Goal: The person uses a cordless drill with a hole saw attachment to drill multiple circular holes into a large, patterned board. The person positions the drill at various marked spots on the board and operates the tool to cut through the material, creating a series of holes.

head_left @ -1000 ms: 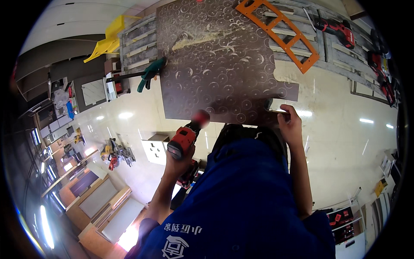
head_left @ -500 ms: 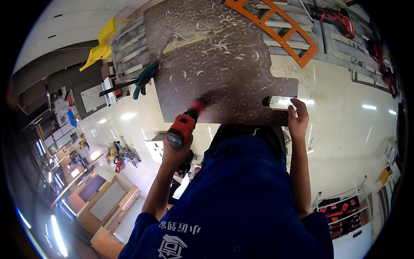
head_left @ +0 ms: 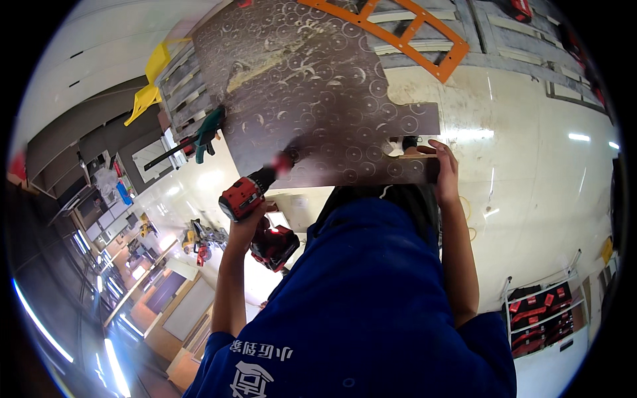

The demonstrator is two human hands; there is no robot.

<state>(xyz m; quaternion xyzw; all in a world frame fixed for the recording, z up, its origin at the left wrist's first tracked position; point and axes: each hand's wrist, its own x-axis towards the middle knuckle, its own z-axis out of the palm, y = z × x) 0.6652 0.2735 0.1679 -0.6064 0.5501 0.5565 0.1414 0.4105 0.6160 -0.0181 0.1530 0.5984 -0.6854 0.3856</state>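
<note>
My left hand [head_left: 247,224] is wrapped round the handle of a red and black cordless drill [head_left: 244,195]. Its battery shows beside my wrist. A red fitting [head_left: 284,162] at the front of the drill is blurred, over the near left part of a brown board [head_left: 318,149]. Ring-shaped marks cover the board, and a pale scraped streak runs across its far part. At the board's near right corner, my right hand [head_left: 448,174] grips the narrow strip beside a cut-out, fingers bent over it. The drill's tip is smeared by motion, so contact cannot be made out.
A green and black clamp [head_left: 210,131] sits at the board's left edge. An orange template frame [head_left: 405,36] lies across the far right edge, over a slatted bench [head_left: 507,43]. Something yellow [head_left: 151,79] stands far left. A rack of red tools [head_left: 544,318] is at the lower right.
The drill has moved left and tilted, and its battery now shows. My right fingers have bent closer onto the board's corner. The whole view has shifted, with the board appearing farther left.
</note>
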